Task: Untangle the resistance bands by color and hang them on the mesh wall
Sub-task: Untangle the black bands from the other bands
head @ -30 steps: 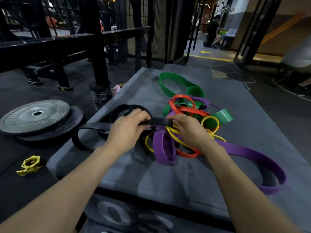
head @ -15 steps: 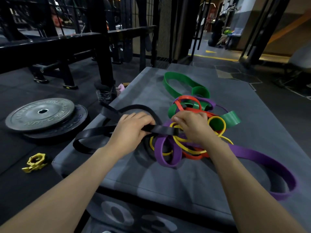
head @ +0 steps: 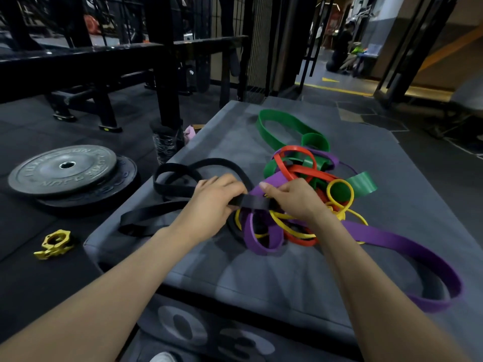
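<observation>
Resistance bands (head: 300, 194) lie knotted in a heap on a grey padded box (head: 287, 278) on a gym floor, as a person works a black band (head: 251, 201) loose. The left hand (head: 211, 202) and the right hand (head: 295, 198) each close their grip on a short taut stretch of that band, which runs between them; its slack loops trail off toward the box's left edge. The risk from here: the black band looks to pass under the purple band (head: 392, 244) and yellow band (head: 339, 194), so a hard pull could tighten the knot or drag the whole heap off the box, and a slipping grip could let the stretched rubber snap back. The bands are flat loops of differing widths, the green band (head: 282, 126) and purple broad, the red band (head: 295, 163) and yellow narrow. Weight plates (head: 62, 171) and a yellow collar (head: 53, 244) sit on the floor to the left. Black mesh (head: 257, 48) stands beyond the box; nothing is hung yet.
</observation>
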The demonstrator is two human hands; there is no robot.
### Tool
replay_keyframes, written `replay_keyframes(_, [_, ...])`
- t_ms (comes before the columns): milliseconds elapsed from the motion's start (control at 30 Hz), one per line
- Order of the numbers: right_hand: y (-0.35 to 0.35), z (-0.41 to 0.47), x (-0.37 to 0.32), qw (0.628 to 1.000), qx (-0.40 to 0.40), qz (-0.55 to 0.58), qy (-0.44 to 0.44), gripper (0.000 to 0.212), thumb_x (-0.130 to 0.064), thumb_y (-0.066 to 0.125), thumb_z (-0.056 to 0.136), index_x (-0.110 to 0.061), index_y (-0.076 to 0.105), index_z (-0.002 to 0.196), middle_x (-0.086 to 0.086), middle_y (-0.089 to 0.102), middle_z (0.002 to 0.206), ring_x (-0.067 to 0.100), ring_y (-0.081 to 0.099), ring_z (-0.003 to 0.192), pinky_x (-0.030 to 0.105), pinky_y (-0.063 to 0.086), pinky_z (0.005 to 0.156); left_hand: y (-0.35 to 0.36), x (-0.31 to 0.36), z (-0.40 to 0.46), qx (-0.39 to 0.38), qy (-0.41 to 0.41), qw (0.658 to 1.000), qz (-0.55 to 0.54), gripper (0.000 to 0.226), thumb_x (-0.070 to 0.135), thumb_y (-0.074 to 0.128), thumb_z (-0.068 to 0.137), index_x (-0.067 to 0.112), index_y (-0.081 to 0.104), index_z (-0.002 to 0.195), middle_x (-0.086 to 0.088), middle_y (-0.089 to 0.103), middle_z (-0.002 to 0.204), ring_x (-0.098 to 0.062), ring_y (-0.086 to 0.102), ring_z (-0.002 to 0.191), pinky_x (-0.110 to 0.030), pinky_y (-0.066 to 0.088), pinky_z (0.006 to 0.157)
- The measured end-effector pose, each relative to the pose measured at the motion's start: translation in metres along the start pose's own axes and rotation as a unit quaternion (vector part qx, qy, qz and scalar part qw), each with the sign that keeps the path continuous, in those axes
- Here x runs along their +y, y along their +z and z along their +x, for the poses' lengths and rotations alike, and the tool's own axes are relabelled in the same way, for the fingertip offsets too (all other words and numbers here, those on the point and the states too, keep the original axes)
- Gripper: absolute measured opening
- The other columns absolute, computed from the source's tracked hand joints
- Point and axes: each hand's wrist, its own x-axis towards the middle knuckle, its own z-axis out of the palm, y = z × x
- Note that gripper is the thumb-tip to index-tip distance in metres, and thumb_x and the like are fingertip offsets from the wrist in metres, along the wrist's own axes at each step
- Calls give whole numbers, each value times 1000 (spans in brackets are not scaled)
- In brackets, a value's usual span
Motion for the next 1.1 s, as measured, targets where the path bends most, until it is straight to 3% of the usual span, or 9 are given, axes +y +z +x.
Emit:
replay_keyframes(200, [3, 7, 7, 975, -70, 209, 20, 25, -16, 73, 76, -11, 58, 56, 11, 45, 60, 19, 42, 57, 29, 36, 58, 6, 0, 3, -38, 91, 994, -41, 39, 11, 57, 77, 36, 46, 105, 9, 61, 112, -24, 59, 99, -48, 45, 81])
replay_keyframes(300, [2, 8, 8, 955, -42, 291, 41, 33, -2, 69, 76, -13, 54, 49, 1, 48, 47, 12, 44, 43, 21, 38, 49, 8, -3, 4, -51, 87, 994, -53, 41, 14, 57, 76, 37, 46, 108, 6, 64, 113, -25, 60, 100, -48, 46, 83])
replay_keyframes(533, [-26, 17, 8, 809, 87, 574, 91, 35, 7, 54, 85, -11, 44, 57, -4, 50, 36, 6, 48, 31, 13, 38, 35, -2, -15, 7, -29, 52, 998, -9, 26, 12, 58, 77, 23, 67, 98, 6, 69, 98, -25, 56, 84, -47, 47, 78])
replay_keyframes(633, [-23, 16, 8, 816, 125, 560, 76, 39, 8, 54, 86, -12, 42, 55, -8, 46, 32, 3, 45, 30, 13, 39, 37, -9, -10, 10, -38, -2, 998, 55, 26, 8, 60, 82, 23, 67, 102, 6, 66, 105, -25, 53, 94, -41, 42, 87])
replay_keyframes(733, [-13, 15, 8, 838, 110, 531, 63, 36, 5, 54, 86, -12, 43, 57, -4, 47, 36, 7, 44, 31, 16, 39, 38, -6, -7, 8, -134, -41, 985, 105, 37, 24, 62, 83, 30, 56, 120, 7, 57, 119, -22, 49, 111, -35, 39, 96])
replay_keyframes(800, [-3, 13, 9, 863, 88, 495, 56, 34, 1, 54, 88, -13, 42, 59, 1, 43, 40, 13, 40, 32, 19, 34, 39, -5, 0, 7, -222, -93, 969, 49, 68, 49, 64, 78, 25, 40, 137, 1, 49, 131, -24, 42, 123, -32, 34, 104])
replay_keyframes(867, [8, 10, 8, 889, 73, 451, 36, 30, -2, 54, 88, -13, 44, 62, 7, 38, 49, 14, 36, 43, 25, 28, 46, -3, 10, 13, -209, -132, 966, -75, 82, 62, 58, 76, 16, 36, 140, -5, 46, 136, -24, 40, 129, -29, 30, 106])
replay_keyframes(967, [14, 4, 6, 901, 55, 430, 15, 15, -9, 54, 89, -7, 50, 75, 10, 39, 63, 20, 36, 57, 33, 30, 54, 7, 24, 22, -107, -144, 966, -188, 47, 36, 53, 91, 16, 44, 133, -3, 52, 133, -18, 49, 123, -28, 35, 107])
replay_keyframes(1100, [3, -6, 10, 918, 39, 393, -28, 22, -18, 53, 92, -8, 50, 73, 9, 40, 62, 20, 36, 58, 32, 31, 55, 19, 31, 30, -76, -176, 947, -258, 11, 22, 62, 87, 15, 55, 92, -5, 64, 89, -20, 59, 84, -36, 47, 85])
